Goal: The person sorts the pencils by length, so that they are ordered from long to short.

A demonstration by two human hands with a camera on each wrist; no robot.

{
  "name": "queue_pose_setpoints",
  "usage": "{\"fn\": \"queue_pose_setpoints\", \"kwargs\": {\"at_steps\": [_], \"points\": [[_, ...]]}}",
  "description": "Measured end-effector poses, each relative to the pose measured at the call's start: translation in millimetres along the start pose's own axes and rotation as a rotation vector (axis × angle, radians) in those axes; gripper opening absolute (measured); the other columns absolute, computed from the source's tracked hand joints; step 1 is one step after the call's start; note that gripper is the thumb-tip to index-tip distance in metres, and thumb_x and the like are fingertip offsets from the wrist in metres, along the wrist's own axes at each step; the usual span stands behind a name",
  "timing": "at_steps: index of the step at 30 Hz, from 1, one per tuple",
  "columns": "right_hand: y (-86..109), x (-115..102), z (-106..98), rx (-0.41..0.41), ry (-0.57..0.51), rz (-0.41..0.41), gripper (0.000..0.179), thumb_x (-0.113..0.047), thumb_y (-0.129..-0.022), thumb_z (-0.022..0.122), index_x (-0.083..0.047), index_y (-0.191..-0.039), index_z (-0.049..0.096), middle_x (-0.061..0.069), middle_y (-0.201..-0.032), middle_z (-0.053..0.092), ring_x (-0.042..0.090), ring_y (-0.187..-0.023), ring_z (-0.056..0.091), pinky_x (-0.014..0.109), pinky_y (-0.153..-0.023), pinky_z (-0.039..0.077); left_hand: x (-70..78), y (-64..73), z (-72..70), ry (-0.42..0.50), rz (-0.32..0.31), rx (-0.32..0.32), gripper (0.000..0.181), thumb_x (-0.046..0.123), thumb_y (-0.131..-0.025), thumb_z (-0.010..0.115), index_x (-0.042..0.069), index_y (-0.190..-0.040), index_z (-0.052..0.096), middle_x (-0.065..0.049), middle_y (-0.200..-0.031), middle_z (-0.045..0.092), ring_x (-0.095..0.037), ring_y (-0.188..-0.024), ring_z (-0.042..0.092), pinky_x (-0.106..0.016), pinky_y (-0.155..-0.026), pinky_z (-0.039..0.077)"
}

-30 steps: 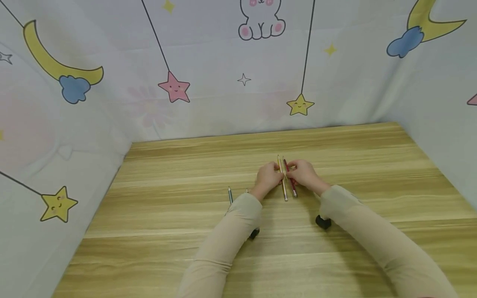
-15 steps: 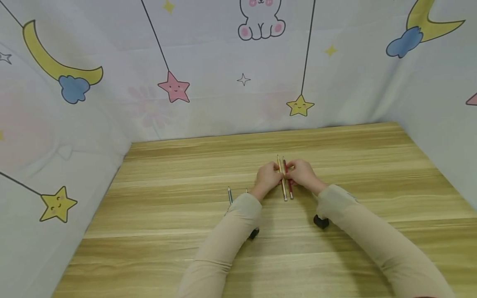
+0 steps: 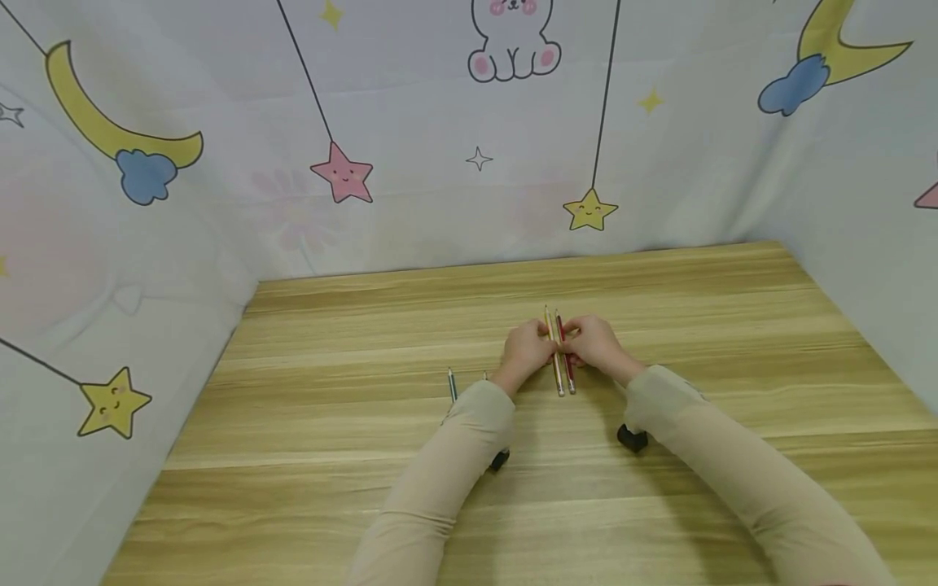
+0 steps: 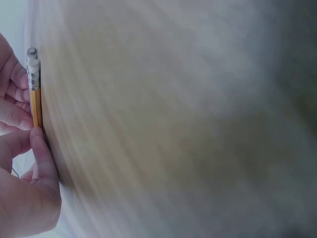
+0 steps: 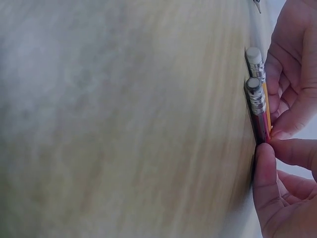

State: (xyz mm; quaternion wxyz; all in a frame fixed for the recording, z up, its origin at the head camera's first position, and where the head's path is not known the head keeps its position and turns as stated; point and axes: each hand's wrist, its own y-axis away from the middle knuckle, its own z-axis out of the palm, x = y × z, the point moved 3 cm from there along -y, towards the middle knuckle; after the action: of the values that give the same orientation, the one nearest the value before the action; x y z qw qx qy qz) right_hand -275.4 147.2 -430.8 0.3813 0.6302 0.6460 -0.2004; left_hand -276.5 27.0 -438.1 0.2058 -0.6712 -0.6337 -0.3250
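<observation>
A yellow pencil (image 3: 559,381) and a dark red pencil (image 3: 571,378) lie side by side on the wooden table, nearly parallel, eraser ends towards me. My left hand (image 3: 528,352) pinches the yellow one about mid-length. On the other side, my right hand (image 3: 595,342) holds the red pencil between thumb and fingers, as the right wrist view shows with the red pencil's barrel (image 5: 261,119). Both metal-banded erasers stick out beyond the fingers; in the left wrist view the yellow pencil (image 4: 35,101) is in front. The fingertips of the two hands almost meet.
Left of my left sleeve lies a teal pencil (image 3: 452,382), its lower part hidden by the sleeve. Another pencil tip (image 3: 485,376) peeks out beside it. A printed cloth (image 3: 432,220) hangs along the back and sides of the wooden table (image 3: 322,423).
The red pencil's eraser end has swung left, so it now lies closer to the yellow pencil and nearly parallel. My right hand shifted slightly with it; my left hand stayed put.
</observation>
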Motion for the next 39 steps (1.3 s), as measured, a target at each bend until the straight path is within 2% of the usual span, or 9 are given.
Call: {"fn": "queue_pose_setpoints", "kwargs": {"at_steps": [14, 24, 31, 35, 39], "points": [[2.1, -0.3, 2.3, -0.003, -0.046, 0.013, 0.034, -0.006, -0.078, 0.062, 0.008, -0.109, 0.055, 0.004, -0.059, 0.056, 0.007, -0.044, 0.050, 0.020, -0.043, 0.045, -0.1, 1.4, -1.3, 0.012, 0.000, -0.009, 0.026, 0.018, -0.079, 0.061, 0.006, -0.102, 0.058, -0.001, -0.065, 0.064, -0.005, -0.050, 0.053, -0.015, -0.047, 0.035], [7.4, 0.9, -3.3, -0.008, -0.066, 0.020, 0.038, -0.005, -0.079, 0.060, 0.007, -0.114, 0.050, 0.008, -0.066, 0.060, 0.010, -0.047, 0.053, 0.024, -0.044, 0.047, 0.7, 3.8, -8.3, 0.066, -0.003, -0.101, 0.032, 0.014, -0.079, 0.060, 0.002, -0.108, 0.053, -0.003, -0.064, 0.062, -0.006, -0.049, 0.052, -0.015, -0.048, 0.041], [12.5, -4.8, -9.1, -0.011, -0.123, 0.033, 0.037, -0.006, -0.081, 0.058, 0.005, -0.115, 0.048, 0.011, -0.071, 0.059, 0.012, -0.049, 0.054, 0.027, -0.047, 0.049, 1.4, 6.4, -20.2, 0.109, 0.000, -0.151, 0.036, 0.014, -0.081, 0.059, 0.003, -0.113, 0.050, -0.008, -0.072, 0.066, -0.013, -0.057, 0.061, -0.018, -0.049, 0.047], [17.4, -11.4, -11.4, -0.017, -0.150, 0.020, 0.039, -0.008, -0.082, 0.058, 0.004, -0.117, 0.046, 0.014, -0.078, 0.059, 0.012, -0.052, 0.056, 0.028, -0.049, 0.049, 3.4, 10.2, -33.2, 0.060, 0.028, -0.163, 0.036, 0.017, -0.081, 0.058, 0.006, -0.115, 0.051, -0.008, -0.081, 0.067, -0.016, -0.066, 0.064, -0.019, -0.058, 0.045], [23.7, -19.9, -12.3, -0.019, -0.175, -0.001, 0.040, -0.008, -0.082, 0.058, 0.004, -0.118, 0.047, 0.016, -0.084, 0.059, 0.013, -0.054, 0.056, 0.029, -0.051, 0.050, 2.4, 16.4, -46.2, 0.060, 0.041, -0.186, 0.036, 0.019, -0.082, 0.057, 0.007, -0.116, 0.052, -0.007, -0.090, 0.067, -0.017, -0.072, 0.065, -0.021, -0.062, 0.045]]}}
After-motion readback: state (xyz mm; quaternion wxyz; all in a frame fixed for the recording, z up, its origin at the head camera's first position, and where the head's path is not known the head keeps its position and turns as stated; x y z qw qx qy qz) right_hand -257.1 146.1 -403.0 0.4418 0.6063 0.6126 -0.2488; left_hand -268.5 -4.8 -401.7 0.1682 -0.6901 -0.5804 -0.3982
